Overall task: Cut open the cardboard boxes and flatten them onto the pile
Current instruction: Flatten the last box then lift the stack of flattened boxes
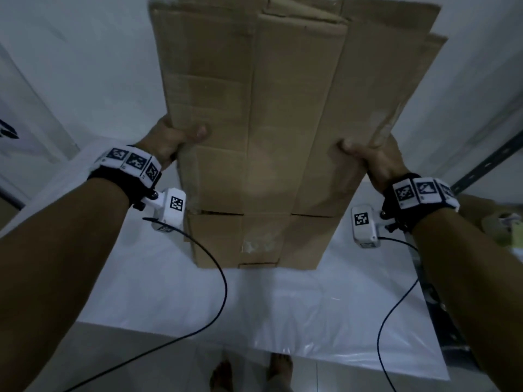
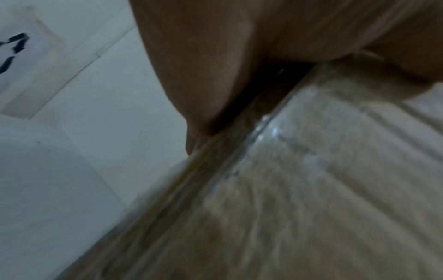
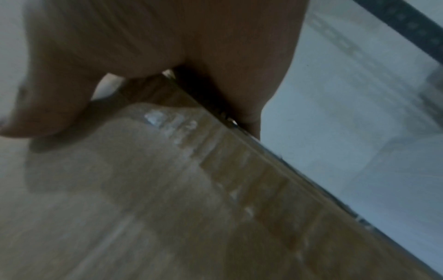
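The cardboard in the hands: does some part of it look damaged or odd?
Mostly no. The flattened cardboard is held up by its side edges, left hand and right hand. Its far top edge looks ragged and uneven, and whitish tape remains sit near the lower end. No fresh tear shows elsewhere.

From the head camera we are looking forward and steeply down, taking in both forearms, the flattened cardboard box (image 1: 254, 131) held up between them, the white-covered worktop (image 1: 283, 301) and bare feet on the floor. From the left wrist we are peering along the left hand (image 2: 203, 75), pressed very close against the box's left edge. From the right wrist we are peering along the right hand (image 3: 167, 47) at the opposite edge. All three views are sharing that cardboard.
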Motion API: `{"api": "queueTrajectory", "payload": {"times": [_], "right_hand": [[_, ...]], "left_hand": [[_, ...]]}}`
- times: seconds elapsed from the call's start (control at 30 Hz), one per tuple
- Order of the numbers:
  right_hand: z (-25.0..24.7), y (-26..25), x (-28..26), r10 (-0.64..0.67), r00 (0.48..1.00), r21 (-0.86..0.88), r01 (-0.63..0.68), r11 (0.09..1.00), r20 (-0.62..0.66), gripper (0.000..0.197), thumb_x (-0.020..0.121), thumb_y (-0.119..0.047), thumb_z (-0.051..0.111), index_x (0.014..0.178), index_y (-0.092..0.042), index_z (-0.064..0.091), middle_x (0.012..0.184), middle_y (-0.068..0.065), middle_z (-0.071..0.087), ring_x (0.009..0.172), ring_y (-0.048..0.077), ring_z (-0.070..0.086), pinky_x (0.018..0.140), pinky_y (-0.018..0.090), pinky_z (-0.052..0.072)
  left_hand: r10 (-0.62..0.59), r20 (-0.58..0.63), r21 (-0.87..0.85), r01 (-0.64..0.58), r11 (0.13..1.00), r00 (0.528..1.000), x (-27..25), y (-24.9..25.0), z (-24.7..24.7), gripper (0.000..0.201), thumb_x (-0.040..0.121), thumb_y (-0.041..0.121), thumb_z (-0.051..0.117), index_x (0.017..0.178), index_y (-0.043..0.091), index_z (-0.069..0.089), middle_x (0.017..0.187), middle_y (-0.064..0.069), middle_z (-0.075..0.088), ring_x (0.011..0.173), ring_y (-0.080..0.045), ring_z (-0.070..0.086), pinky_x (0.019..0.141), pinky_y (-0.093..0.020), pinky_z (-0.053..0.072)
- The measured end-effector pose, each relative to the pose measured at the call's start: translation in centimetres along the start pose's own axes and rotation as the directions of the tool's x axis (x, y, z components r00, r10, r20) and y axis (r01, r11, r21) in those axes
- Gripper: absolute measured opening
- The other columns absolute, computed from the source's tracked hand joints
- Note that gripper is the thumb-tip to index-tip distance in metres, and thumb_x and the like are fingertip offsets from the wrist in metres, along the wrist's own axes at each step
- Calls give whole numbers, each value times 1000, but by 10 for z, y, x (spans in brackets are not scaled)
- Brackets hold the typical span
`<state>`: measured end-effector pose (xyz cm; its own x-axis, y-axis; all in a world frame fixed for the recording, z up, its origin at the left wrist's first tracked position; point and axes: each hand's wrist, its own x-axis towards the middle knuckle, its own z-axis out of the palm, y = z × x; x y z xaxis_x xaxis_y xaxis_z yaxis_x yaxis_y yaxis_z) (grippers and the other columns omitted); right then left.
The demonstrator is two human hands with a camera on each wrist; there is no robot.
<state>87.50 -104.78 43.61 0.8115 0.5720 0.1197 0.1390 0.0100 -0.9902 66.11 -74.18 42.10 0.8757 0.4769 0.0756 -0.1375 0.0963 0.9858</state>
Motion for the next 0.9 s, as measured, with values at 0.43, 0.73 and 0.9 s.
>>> {"api": "queueTrajectory", "payload": {"times": [0.43, 0.73, 0.9], "right_hand": [[3, 10, -13, 63, 996, 62, -59, 996, -65, 61, 58, -30, 86, 113, -22, 62, 115, -2, 69, 105, 14, 67, 89, 31, 54], [13, 27, -27, -102, 974, -22, 100, 995, -202, 48, 75, -22, 81, 117, -21, 57, 114, -7, 66, 101, 2, 65, 81, 18, 52], [11, 11, -18, -97, 952, 50, 117, 992, -289, 70, 63, -34, 88, 123, -12, 60, 114, -2, 70, 103, 13, 67, 89, 35, 56]], "left_hand": [[-46, 43, 35, 44, 998, 998, 19, -2, 4, 95, 25, 49, 97, 109, 18, 67, 109, 5, 73, 105, -14, 67, 85, -26, 56], [26, -128, 102, -12, 995, 991, -3, -19, 5, 92, 14, 60, 92, 95, 25, 68, 89, 17, 74, 88, -4, 70, 74, -19, 56], [38, -90, 176, -21, 984, 995, 5, 7, 6, 93, 22, 52, 96, 105, 21, 69, 99, 13, 73, 96, -5, 69, 75, -17, 55]]}}
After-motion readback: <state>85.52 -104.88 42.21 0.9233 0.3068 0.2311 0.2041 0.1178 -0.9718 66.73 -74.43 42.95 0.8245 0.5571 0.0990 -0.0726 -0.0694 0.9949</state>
